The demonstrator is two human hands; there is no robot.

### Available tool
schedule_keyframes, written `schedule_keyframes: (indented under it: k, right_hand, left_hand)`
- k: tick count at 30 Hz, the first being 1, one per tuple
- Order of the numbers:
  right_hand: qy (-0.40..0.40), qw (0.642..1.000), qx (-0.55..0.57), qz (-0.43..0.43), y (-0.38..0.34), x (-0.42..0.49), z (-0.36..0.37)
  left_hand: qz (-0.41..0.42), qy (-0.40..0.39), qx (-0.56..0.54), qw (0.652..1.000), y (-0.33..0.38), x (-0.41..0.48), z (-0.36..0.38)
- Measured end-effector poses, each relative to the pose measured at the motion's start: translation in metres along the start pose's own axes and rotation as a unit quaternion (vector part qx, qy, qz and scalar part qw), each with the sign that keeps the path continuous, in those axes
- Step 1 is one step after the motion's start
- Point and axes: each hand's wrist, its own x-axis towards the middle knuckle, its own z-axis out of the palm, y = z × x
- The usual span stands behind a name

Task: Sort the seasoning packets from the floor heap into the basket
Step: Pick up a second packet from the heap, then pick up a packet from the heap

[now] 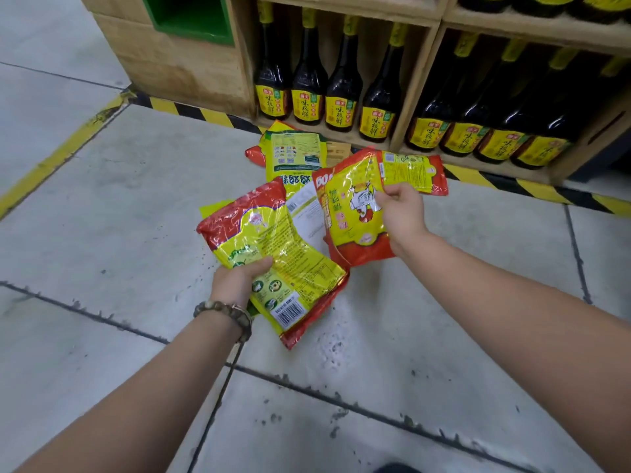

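Note:
Red and yellow seasoning packets lie heaped on the grey floor in front of a shelf. My left hand point(239, 278) grips a red-and-yellow packet with a barcode point(273, 257), its back side up, lifted off the floor. My right hand point(399, 213) pinches a red packet with a rooster picture point(348, 213) at its side edge. Behind that lies another red packet point(413, 172), and farther back a green-and-yellow packet point(295, 155) rests on the floor. A white-backed packet point(307, 213) shows between the two held ones. No basket is in view.
A wooden shelf point(413, 97) at floor level holds a row of dark sauce bottles point(341, 83) with yellow labels. Black-and-yellow hazard tape point(191, 109) runs along its base. A yellow floor line point(58, 155) crosses at the left.

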Motion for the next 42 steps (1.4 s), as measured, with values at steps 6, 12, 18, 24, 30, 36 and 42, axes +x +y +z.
schedule_keyframes:
  k: [6,12,18,24,30,36,42]
  right_hand:
    - [0.058,0.995,0.075,-0.005,-0.046,-0.024,-0.045]
    - [0.095,0.991,0.071,-0.061,-0.112,-0.065,-0.12]
    - [0.131,0.984,-0.011,-0.117,-0.175,-0.108,-0.206]
    - [0.248,0.958,0.035,-0.138,-0.214,-0.152,-0.319]
    - [0.377,0.909,0.069,-0.161,-0.231,-0.2,-0.467]
    - [0.511,0.844,0.125,-0.108,-0.197,-0.216,-0.599]
    - [0.538,0.841,0.058,-0.005,-0.143,-0.198,-0.68]
  left_hand:
    - [0.098,-0.027,0.036,0.994,0.064,-0.065,0.015]
    - [0.174,-0.089,0.052,0.979,0.108,-0.108,0.044]
    - [0.216,-0.124,0.038,0.968,0.14,-0.173,0.101]
    - [0.227,-0.212,0.053,0.949,0.153,-0.263,0.177]
    - [0.223,-0.337,0.052,0.913,0.152,-0.359,0.276]
    - [0.269,-0.402,0.099,0.87,0.135,-0.451,0.375]
    - [0.245,-0.404,0.109,0.875,0.111,-0.505,0.468]
